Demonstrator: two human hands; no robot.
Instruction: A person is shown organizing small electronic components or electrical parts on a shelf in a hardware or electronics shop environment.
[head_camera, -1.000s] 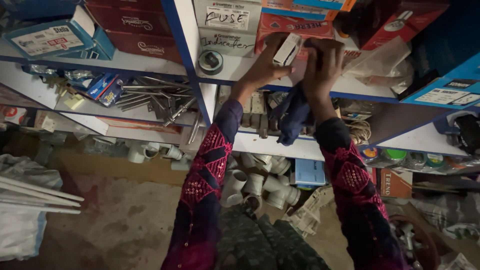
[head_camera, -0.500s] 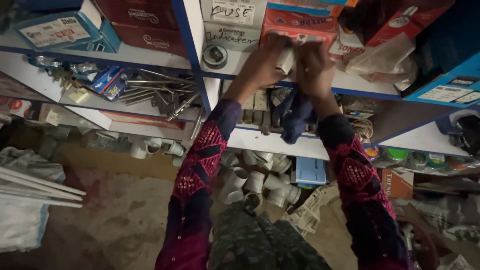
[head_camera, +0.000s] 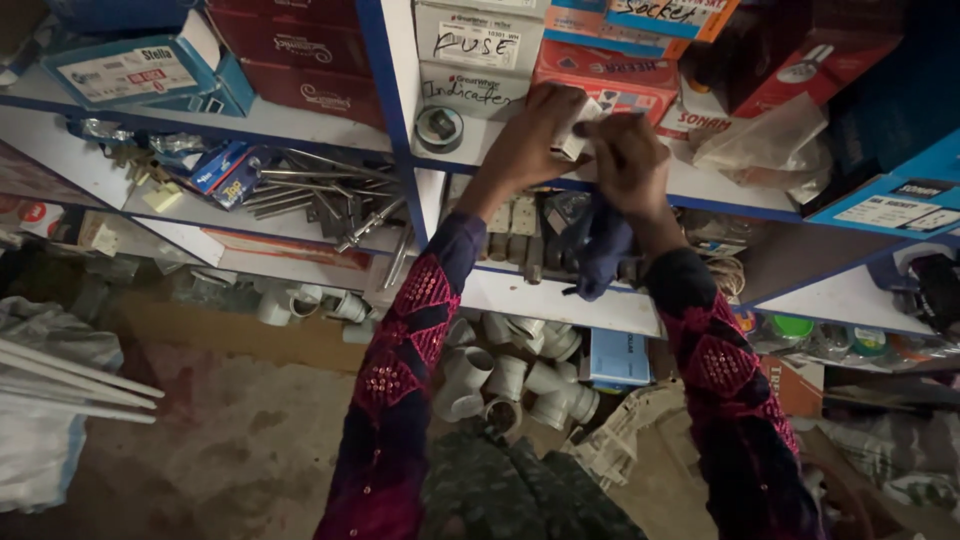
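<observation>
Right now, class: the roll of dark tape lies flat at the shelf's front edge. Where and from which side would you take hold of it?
Grip the roll of tape by its outer rim, across its width, coming from the open front of the white shelf. It lies flat with boxes close behind and the blue upright beside it, so the front is likely freest. The left hand is nearest.

Shelf unit (head_camera: 300, 125): white boards w/ blue edging, blue upright. Top shelf carries red boxes (head_camera: 300, 70), blue/white carton (head_camera: 135, 70), white cartons (head_camera: 480, 45), tape roll (head_camera: 438, 128), clear bag (head_camera: 765, 135). Mid shelf (head_camera: 560, 300): metal rods (head_camera: 330, 195), blue packets (head_camera: 225, 165). Floor (head_camera: 230, 440): white pipe fittings (head_camera: 510, 375), white pipes (head_camera: 70, 385).
</observation>
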